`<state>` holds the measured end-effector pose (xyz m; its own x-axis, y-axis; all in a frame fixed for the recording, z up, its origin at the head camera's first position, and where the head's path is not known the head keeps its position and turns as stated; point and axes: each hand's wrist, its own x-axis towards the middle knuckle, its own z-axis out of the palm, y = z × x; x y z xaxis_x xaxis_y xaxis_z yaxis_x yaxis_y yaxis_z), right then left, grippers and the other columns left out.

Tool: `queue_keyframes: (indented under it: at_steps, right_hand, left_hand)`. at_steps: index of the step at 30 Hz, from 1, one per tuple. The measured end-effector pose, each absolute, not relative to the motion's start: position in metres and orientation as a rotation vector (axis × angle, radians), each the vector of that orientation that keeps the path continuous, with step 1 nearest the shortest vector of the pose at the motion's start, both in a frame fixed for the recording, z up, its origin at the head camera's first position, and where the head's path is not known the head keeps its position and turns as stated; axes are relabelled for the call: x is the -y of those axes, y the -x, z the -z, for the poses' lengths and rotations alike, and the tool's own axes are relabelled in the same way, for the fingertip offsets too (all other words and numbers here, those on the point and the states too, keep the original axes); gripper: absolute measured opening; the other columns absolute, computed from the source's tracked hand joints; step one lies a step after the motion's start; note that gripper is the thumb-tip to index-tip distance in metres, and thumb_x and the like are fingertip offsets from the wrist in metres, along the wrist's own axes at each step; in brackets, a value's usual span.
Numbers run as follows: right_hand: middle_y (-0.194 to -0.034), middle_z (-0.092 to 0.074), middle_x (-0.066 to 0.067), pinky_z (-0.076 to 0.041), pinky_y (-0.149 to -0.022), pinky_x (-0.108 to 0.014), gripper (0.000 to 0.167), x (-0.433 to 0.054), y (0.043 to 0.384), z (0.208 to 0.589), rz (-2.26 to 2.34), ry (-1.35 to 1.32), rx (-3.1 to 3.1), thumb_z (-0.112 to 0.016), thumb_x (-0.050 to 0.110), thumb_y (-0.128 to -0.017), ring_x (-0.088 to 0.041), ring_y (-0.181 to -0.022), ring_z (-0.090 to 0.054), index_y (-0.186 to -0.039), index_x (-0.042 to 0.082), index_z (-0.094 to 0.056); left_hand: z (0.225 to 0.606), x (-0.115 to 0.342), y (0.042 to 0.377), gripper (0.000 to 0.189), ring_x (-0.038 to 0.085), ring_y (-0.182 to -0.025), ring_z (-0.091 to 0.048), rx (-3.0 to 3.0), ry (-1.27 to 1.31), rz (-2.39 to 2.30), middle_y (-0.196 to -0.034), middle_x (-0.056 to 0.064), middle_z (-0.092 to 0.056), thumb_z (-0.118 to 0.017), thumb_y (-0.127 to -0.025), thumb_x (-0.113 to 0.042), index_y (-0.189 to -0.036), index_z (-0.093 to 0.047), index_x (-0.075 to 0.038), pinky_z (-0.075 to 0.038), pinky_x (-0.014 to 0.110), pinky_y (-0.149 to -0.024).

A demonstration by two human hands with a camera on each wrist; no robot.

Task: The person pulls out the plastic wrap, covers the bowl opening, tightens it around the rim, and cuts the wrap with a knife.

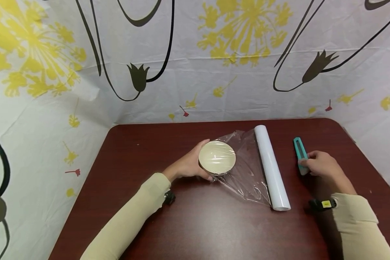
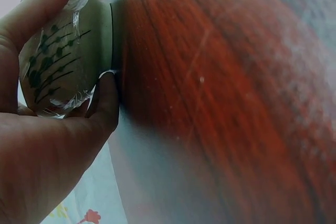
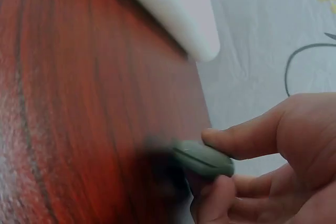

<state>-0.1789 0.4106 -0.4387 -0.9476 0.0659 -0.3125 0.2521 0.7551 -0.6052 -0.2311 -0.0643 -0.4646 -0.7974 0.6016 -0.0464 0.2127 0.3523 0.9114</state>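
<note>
A cream bowl stands on the table with clear plastic wrap stretched across its top. My left hand grips the bowl's side, thumb and fingers spread round it. In the left wrist view the bowl shows a dark leaf pattern under crinkled film. The wrap runs from the bowl to a white roll lying to its right. Beyond the roll, my right hand pinches the near end of a teal utility knife. In the right wrist view, thumb and fingers hold the knife's end; its far part is blurred.
The dark red-brown table has rounded far corners. A white patterned cloth hangs behind it and along the sides. The roll lies between my two hands.
</note>
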Motion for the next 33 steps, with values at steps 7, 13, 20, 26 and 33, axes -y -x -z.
queue_keyframes:
  at_steps: [7, 13, 20, 26, 33]
  right_hand:
    - [-0.111, -0.067, -0.012, -0.052, -0.074, -0.031, 0.065, -0.415, 0.169, 0.44, 1.245, -0.304, -2.608, -0.052, 0.029, -0.115, -0.017, -0.094, -0.057, -0.157, -0.019, -0.039]
    - [-0.089, -0.075, 0.012, -0.052, -0.069, -0.03, 0.062, -0.415, 0.164, 0.443, 1.453, -0.423, -2.613, -0.056, 0.044, -0.115, -0.009, -0.084, -0.06, -0.145, -0.01, -0.058]
    - [-0.077, -0.069, 0.011, -0.038, -0.07, -0.039, 0.052, -0.412, 0.161, 0.44, 1.553, -0.612, -2.624, -0.063, 0.066, -0.105, -0.019, -0.091, -0.046, -0.083, 0.021, -0.074]
    - [-0.076, -0.069, 0.012, -0.037, -0.076, -0.041, 0.052, -0.408, 0.162, 0.439, 1.585, -0.61, -2.612, -0.064, 0.067, -0.104, -0.02, -0.094, -0.045, -0.081, 0.022, -0.074]
    - [-0.077, -0.073, 0.009, -0.04, -0.074, -0.039, 0.053, -0.4, 0.16, 0.437, 1.541, -0.549, -2.643, -0.063, 0.067, -0.104, -0.019, -0.093, -0.048, -0.089, 0.017, -0.075]
  left_hand:
    - [0.463, 0.065, 0.231, 0.145, 0.034, -0.149, -0.044, -2.247, -0.714, -1.422, -0.171, 0.017, -0.034, -0.107, -0.064, -0.003, -0.176, -0.015, -0.01, -0.031, 0.051, -0.127]
    - [0.463, 0.064, 0.232, 0.144, 0.034, -0.149, -0.044, -2.246, -0.715, -1.418, -0.17, 0.017, -0.035, -0.107, -0.065, -0.004, -0.176, -0.015, -0.01, -0.032, 0.052, -0.127]
    - [0.463, 0.064, 0.231, 0.144, 0.034, -0.149, -0.044, -2.244, -0.709, -1.428, -0.17, 0.018, -0.035, -0.106, -0.065, -0.003, -0.176, -0.015, -0.009, -0.031, 0.051, -0.128]
    - [0.46, 0.066, 0.232, 0.144, 0.033, -0.152, -0.04, -2.193, -0.703, -1.419, -0.173, 0.017, -0.032, -0.105, -0.069, -0.005, -0.177, -0.01, -0.011, -0.029, 0.051, -0.128]
    - [0.448, 0.07, 0.239, 0.138, 0.029, -0.149, -0.042, -2.146, -0.668, -1.307, -0.172, 0.014, -0.034, -0.101, -0.077, -0.017, -0.178, -0.007, -0.017, -0.032, 0.049, -0.126]
